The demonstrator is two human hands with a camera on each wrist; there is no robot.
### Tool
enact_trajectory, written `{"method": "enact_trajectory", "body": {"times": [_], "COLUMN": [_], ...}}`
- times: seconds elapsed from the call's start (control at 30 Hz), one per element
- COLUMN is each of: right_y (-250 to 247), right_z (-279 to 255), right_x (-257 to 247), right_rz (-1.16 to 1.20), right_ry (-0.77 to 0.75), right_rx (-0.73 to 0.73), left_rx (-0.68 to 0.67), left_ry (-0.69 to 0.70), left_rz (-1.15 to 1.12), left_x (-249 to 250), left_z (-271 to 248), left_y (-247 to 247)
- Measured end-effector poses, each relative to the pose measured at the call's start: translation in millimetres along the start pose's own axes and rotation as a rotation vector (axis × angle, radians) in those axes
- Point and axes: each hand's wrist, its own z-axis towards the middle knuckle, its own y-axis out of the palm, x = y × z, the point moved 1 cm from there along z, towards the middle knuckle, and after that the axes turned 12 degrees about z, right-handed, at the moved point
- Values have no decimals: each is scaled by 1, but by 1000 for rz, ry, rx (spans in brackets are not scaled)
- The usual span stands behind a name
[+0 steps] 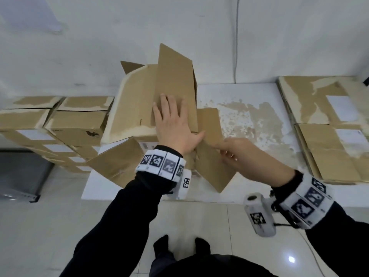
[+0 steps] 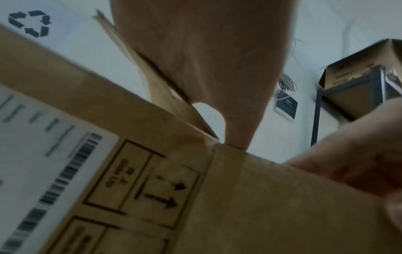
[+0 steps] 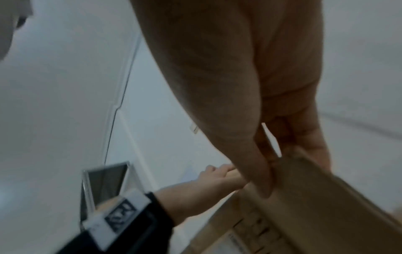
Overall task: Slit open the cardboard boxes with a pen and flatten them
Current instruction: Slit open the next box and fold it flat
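An opened brown cardboard box (image 1: 135,100) stands on the white table (image 1: 257,92) with its flaps spread. My left hand (image 1: 173,124) lies flat with straight fingers, pressing on the box's upper flap (image 1: 175,76). My right hand (image 1: 237,152) holds the near right flap (image 1: 211,170), fingers curled over its edge. In the right wrist view those fingers (image 3: 261,171) wrap the flap's edge (image 3: 315,197). The left wrist view shows the box's side (image 2: 152,171) with a shipping label and arrows below my palm (image 2: 206,51). No pen is visible.
Several sealed boxes (image 1: 65,124) are stacked at the table's left. Flattened boxes (image 1: 323,126) lie piled at the right. A grey metal shelf (image 1: 20,172) sits low on the left. A cable (image 1: 236,37) hangs down the wall behind. I stand on the tiled floor (image 1: 199,220) at the near edge.
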Motion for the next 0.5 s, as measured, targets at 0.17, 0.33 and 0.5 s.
{"method": "enact_trajectory", "body": {"times": [0.17, 0.33, 0.5], "right_y": [-31, -35, -16], "right_z": [32, 129, 191], "right_x": [20, 66, 77], "right_rz": [349, 234, 100], "right_ry": [152, 260, 318], "right_rx": [-227, 149, 298], "left_rx": [14, 37, 49], "left_ry": [64, 158, 190], "left_rz": [-66, -85, -105], "left_x": [-13, -28, -40], "left_z": [-5, -11, -17], "left_y": [11, 17, 18]}}
